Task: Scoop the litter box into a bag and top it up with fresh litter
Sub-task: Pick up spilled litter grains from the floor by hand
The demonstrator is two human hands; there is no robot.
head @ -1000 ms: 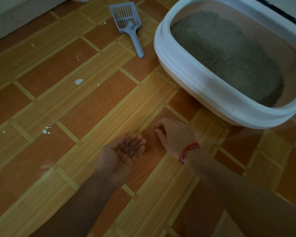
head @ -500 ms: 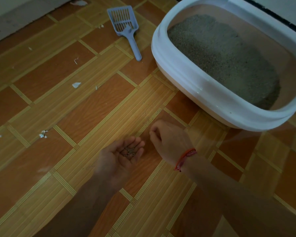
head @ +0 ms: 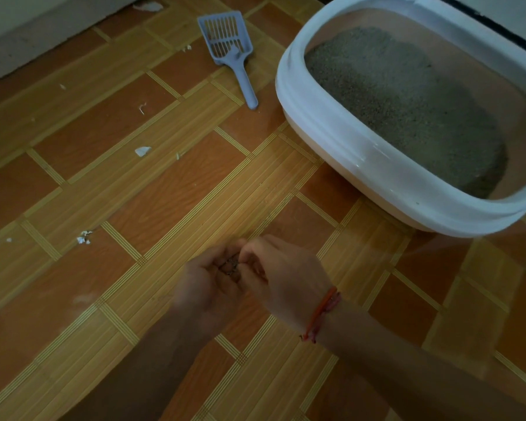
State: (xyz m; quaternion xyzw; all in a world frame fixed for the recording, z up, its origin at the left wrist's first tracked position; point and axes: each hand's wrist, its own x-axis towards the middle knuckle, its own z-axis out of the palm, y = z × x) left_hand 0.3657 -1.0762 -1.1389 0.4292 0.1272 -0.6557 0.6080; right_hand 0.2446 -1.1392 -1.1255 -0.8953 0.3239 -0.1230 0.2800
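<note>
My left hand (head: 201,287) lies palm up low over the floor, cupped around a small heap of spilled litter grains (head: 230,265). My right hand (head: 286,275), with a red thread at the wrist, reaches over it, its curled fingertips pinched together in the left palm at the grains. The white litter box (head: 362,159) stands on the floor to the upper right, holding grey litter (head: 407,95) heaped toward its left and middle. A blue slotted scoop (head: 228,41) lies on the floor left of the box, handle pointing toward me. No bag is in view.
Small white scraps (head: 142,151) and crumbs (head: 84,237) are scattered on the patterned wood-look floor at the left. A pale wall base (head: 28,31) runs along the top left corner. A dark edge lies behind the box at the top right.
My right hand moved left from the floor to the left palm. My left fingers curved up around the grains. The view shifted slightly.
</note>
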